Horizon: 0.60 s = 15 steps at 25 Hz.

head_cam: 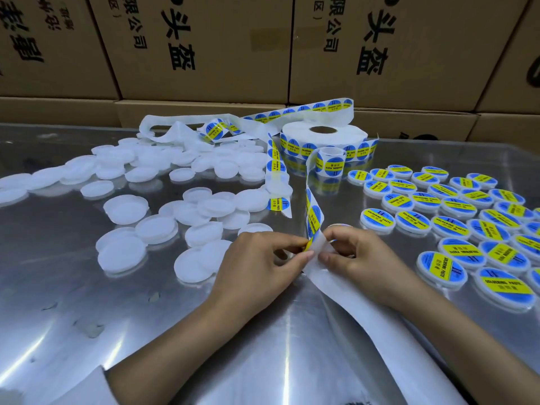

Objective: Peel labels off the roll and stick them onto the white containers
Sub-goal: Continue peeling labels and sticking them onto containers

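meanwhile both hands' fingers (301, 260) pinch the label strip (314, 217) between plain lids (125, 209) and labelled containers (455, 226).

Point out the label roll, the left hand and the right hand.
label roll (323, 135): head view, on its white top face beside the core.
left hand (254, 258): head view, back of the hand.
right hand (355, 255): head view, back of the hand.

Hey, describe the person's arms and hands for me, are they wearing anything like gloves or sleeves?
No gloves: the left hand and right hand are bare, with no rings, watch or bracelets showing. Both forearms are bare too. A white sleeve edge shows on the left arm at the bottom of the view. Fingernails look short and unpainted.
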Motion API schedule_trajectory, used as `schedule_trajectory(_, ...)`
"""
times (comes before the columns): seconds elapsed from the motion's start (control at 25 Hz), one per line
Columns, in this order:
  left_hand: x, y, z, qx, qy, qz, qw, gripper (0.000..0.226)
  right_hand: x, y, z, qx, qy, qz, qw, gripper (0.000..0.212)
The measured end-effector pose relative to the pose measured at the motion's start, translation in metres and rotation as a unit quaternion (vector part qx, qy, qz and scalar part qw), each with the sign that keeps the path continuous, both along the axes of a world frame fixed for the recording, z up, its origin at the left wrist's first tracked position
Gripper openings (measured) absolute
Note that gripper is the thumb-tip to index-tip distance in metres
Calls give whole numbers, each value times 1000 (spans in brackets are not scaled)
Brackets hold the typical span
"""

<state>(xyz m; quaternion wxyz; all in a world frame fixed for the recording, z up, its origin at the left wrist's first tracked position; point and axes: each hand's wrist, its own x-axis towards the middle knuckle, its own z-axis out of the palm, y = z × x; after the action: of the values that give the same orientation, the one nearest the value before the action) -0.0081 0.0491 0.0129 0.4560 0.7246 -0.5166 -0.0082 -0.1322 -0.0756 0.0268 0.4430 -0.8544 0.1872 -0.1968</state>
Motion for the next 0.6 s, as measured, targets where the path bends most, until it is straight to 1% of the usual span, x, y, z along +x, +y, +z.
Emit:
schedule_trajectory(0.16, 2, 1, 5, -27, -7, 1, 1000, 13, -1, -5, -3, -21, 31, -30, 999, 21)
schedule_trajectory(0.28, 12, 4, 12, -75, -26, 42, 996, 7, -2, -11, -4, -38, 63, -53, 996, 23)
schedule_trajectory(0.36, 21, 6, 18, -125, 6, 80, 989, 8, -3, -15, -4, -35, 93, -52, 994, 21)
schedule_trajectory(0.44, 29, 9, 24, -168, 39, 101, 980, 16, -4, -14, -3, -22, 106, -50, 993, 18)
schedule_trajectory(0.52, 30, 9, 26, -190, 54, 99, 975, 18, -4, -10, 0, -18, 70, -77, 994, 18)
schedule_trajectory(0.6, 26, 9, 26, -193, 39, 78, 977, 14, -4, -7, 7, -26, -13, -140, 990, 14)
